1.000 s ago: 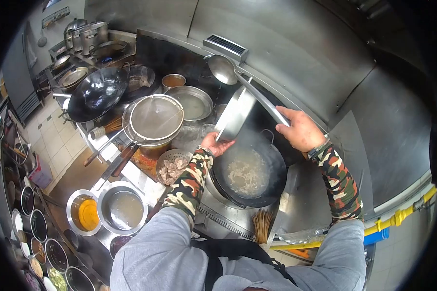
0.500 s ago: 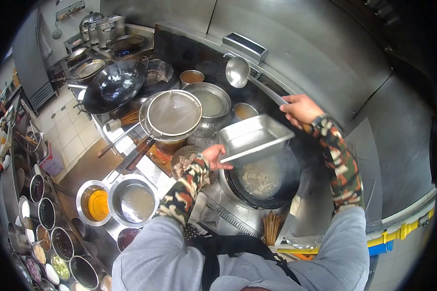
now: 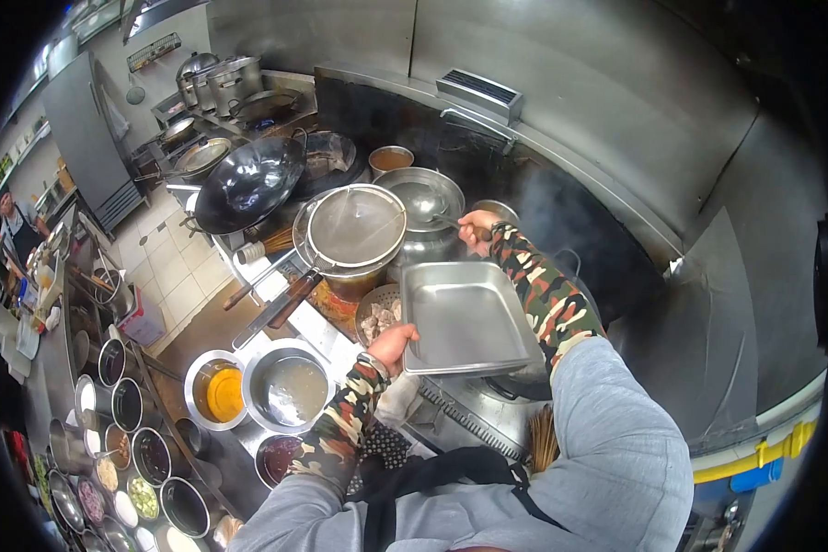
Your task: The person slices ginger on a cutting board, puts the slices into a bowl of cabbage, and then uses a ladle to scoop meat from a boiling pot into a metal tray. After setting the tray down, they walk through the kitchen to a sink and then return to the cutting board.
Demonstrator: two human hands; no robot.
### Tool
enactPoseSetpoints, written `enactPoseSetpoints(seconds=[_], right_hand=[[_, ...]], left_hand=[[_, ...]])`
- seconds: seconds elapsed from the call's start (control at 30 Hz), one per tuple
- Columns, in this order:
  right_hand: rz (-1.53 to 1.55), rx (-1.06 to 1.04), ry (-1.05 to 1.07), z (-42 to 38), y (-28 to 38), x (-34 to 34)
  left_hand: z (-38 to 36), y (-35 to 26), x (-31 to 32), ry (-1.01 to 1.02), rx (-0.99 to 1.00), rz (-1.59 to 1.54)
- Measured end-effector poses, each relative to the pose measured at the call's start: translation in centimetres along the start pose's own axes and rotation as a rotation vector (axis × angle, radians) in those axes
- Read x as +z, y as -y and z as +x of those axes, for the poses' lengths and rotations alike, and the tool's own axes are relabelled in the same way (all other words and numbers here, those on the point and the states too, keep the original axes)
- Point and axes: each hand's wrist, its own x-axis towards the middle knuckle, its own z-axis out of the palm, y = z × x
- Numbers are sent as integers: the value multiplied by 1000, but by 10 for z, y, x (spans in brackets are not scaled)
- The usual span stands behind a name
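My left hand (image 3: 394, 348) grips the left edge of a rectangular stainless steel pan (image 3: 465, 313), held nearly level with its bare inside facing me. Beyond it, my right hand (image 3: 477, 230) is closed round the handle of a ladle (image 3: 421, 201), whose bowl is down in a wide metal pot (image 3: 443, 184) of pale liquid. Under the pan and my right forearm lies a wok (image 3: 520, 385), mostly hidden, with steam rising nearby. A perforated bowl of meat pieces (image 3: 377, 317) stands just left of the pan.
A round mesh strainer (image 3: 354, 225) rests over a pot on the left. Nearer are a bowl of orange liquid (image 3: 219, 391) and a bowl of cloudy liquid (image 3: 290, 386). A large black wok (image 3: 248, 184) sits farther back. A person (image 3: 20, 225) stands at the far left.
My right hand has moved left and lowered the raised ladle into the pot. The pan has come nearer me and turned from tilted over the wok to nearly level. The view has shifted slightly.
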Motion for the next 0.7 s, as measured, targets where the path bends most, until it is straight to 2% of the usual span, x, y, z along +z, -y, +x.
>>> enactPoseSetpoints(seconds=[0.03, 0.07, 0.17, 0.27, 0.3, 0.33, 0.37, 0.43, 0.47, 0.53, 0.63, 0.67, 0.7], right_hand=[[37, 55, 120, -1, 0, -13], [216, 3, 169, -15, -10, -15], [460, -59, 287, -66, -32, -31], [362, -71, 384, -114, -48, -56], [302, -68, 441, -143, -56, -59], [241, -69, 495, -174, -65, -56], [274, -140, 407, -201, -75, -50], [271, -203, 310, -246, -89, -46], [235, -222, 213, -266, -95, -41], [99, -89, 151, -301, -105, -39], [-66, -49, 66, -329, -125, -46], [-170, -46, -19, -341, -133, -40], [-232, -89, -47, -347, -142, -46]], left_hand=[[7, 3, -6, 1, 25, 16], [14, 5, -10, 5, 48, 32], [33, 1, -10, -56, 56, 76], [90, 5, -39, -129, 186, 326], [96, 1, -40, -102, 351, 505], [111, -2, -40, -78, 341, 481], [126, -6, -39, -54, 329, 457], [145, -9, -17, -86, 107, 223], [134, -22, 1, -109, 87, 200], [113, -37, 36, -83, 115, 110], [120, -45, 47, -48, 74, 99], [121, -45, 47, -51, 78, 99], [122, -46, 50, -91, 86, 99]])
